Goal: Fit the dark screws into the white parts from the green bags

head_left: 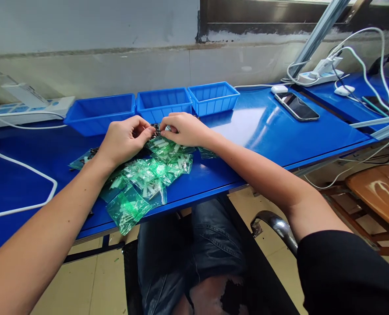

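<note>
My left hand (126, 139) and my right hand (185, 129) meet above a pile of small green-tinted plastic bags (160, 170) on the blue table. Thumb and fingers of both hands are pinched together, fingertips almost touching. Between them shows something small and dark (156, 130), too small and covered to name. White pieces and metallic-looking bits show through the bags. One bag (128, 210) overhangs the table's front edge. Beside my left wrist lies a bag with dark pieces (83, 160), partly hidden by the arm.
Three blue plastic bins (164, 98) stand in a row along the wall behind my hands. A phone (296, 106) and a white earbud case (279, 89) lie to the right. Power strips (321, 76) with white cables sit at both sides. A wooden stool (378, 192) is at the right.
</note>
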The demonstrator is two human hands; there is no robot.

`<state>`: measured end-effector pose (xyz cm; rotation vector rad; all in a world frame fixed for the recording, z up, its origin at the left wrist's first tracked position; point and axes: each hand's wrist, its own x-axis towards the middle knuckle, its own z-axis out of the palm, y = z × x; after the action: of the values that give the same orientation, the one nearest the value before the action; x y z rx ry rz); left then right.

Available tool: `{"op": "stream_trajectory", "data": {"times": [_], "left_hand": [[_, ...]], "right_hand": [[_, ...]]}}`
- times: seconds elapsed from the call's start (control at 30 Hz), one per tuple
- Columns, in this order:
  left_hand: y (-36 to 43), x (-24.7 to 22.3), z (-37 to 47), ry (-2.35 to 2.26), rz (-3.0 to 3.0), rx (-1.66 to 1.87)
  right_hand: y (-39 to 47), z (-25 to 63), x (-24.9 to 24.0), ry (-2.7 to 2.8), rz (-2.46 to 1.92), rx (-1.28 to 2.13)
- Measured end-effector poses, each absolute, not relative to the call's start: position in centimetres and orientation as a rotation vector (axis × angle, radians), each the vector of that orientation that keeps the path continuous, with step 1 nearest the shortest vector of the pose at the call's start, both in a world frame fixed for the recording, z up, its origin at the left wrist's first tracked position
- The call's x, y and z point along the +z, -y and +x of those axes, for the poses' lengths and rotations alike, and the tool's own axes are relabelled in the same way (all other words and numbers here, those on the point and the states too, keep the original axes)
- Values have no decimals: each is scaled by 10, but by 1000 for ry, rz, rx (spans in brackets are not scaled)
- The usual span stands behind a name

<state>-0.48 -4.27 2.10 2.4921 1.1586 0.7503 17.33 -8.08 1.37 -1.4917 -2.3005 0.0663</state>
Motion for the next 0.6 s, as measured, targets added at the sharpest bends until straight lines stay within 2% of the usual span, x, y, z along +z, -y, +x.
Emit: {"op": "stream_trajectory", "data": {"times": [0.6], "left_hand": [[44,23,-5,-1146,2486,767]], "right_hand": [[77,176,9,2297,-1441,54]]}}
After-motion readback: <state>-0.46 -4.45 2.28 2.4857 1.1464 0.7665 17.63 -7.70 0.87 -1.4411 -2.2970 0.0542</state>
